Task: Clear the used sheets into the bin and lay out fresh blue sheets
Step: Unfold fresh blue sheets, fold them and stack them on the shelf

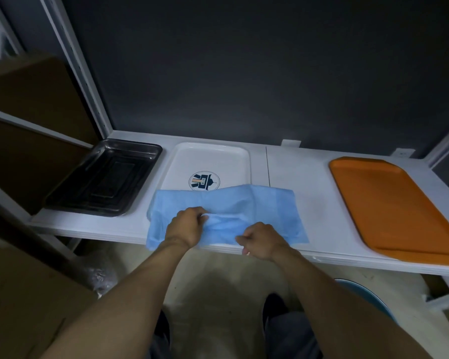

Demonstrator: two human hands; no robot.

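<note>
A folded blue sheet (pixel 257 203) lies across the front of the white shelf (pixel 303 177), covering the near end of the white tray (pixel 210 159) with a round logo. My left hand (pixel 186 226) pinches a fold near the sheet's middle. At the sheet's near edge, by the shelf's front, my right hand (pixel 261 240) grips the fabric with curled fingers. Part of the sheet hangs a little over the shelf edge at the left.
A steel tray (pixel 101 177) sits at the shelf's left end and an orange tray (pixel 389 203) at the right. Cardboard boxes (pixel 29 294) stand on the left. A blue rim (pixel 368 294) shows below the shelf at right. A dark wall backs the shelf.
</note>
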